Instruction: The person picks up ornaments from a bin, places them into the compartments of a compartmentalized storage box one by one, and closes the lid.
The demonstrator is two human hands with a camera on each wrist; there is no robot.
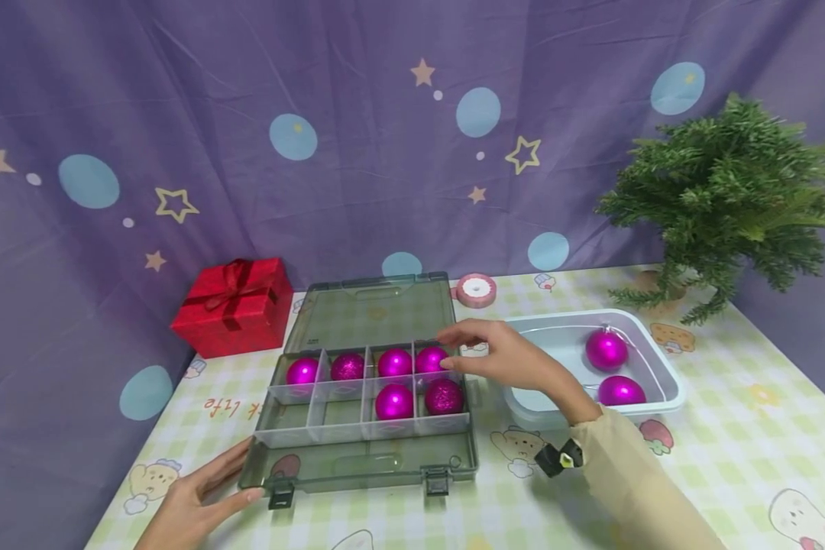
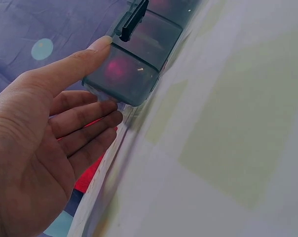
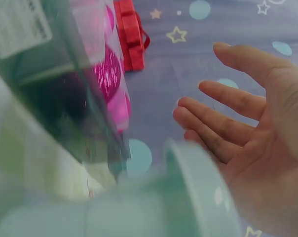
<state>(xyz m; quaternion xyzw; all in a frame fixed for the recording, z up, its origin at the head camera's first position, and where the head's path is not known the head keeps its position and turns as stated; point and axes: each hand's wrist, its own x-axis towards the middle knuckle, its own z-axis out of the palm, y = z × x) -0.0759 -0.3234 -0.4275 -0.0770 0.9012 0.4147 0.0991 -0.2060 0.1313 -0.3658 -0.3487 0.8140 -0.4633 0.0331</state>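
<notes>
Divided box: smoky see-through organiser on the table (image 1: 742,428), between the two hands; long axis runs left to right, skewed a bit
Which way it points: latches (image 1: 282,495) toward the near edge, lid (image 1: 378,313) flopped open on the far side
Left hand: thumb and fingers apart, fingers pretty straight, thumb tip on the near left corner of the box, fingers along its left side
Right hand: also spread, nothing in it, hanging over the far right compartment; thumb tip right at the shiny ball (image 1: 429,357) there, honestly can't tell if it's touching
Box vs hands: right of the left hand (image 1: 186,504), left of the right hand (image 1: 505,355)
Pink balls: six in the box, two more in the pale tub (image 1: 668,378) off to the right
</notes>
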